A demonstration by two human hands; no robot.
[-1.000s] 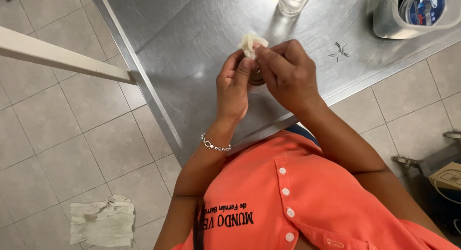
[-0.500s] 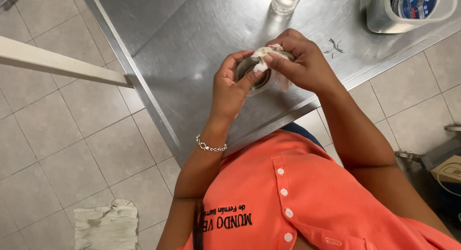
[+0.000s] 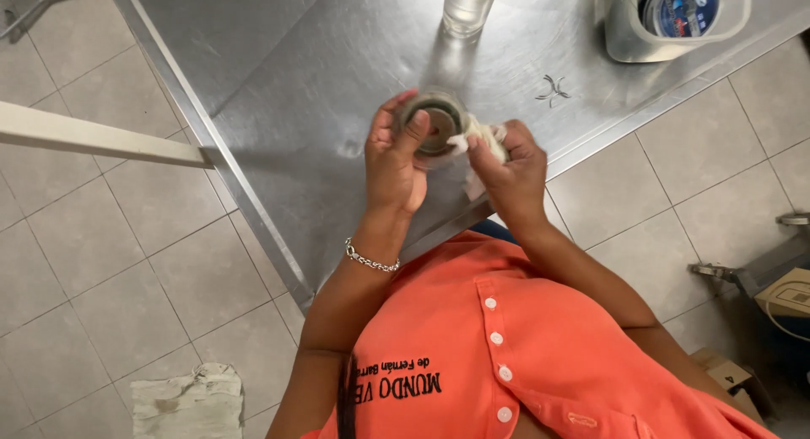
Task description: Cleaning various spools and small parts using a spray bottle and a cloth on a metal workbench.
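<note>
We hold a small round glass jar (image 3: 435, 125) in our left hand (image 3: 393, 165), just above the middle of the frame, over the shiny metal table (image 3: 295, 110). Our left fingers (image 3: 413, 129) curl around its rim and grip it, and its open mouth faces up at us, so we see a grey round bottom inside. Our right hand (image 3: 510, 165) is just to the right of the jar, touching it. Its fingers pinch a crumpled white cloth (image 3: 477, 140) that presses on the jar's right side. Both hands are close, but the left one carries the jar. A clear bottle (image 3: 467, 5) stands at the top of the frame.
</note>
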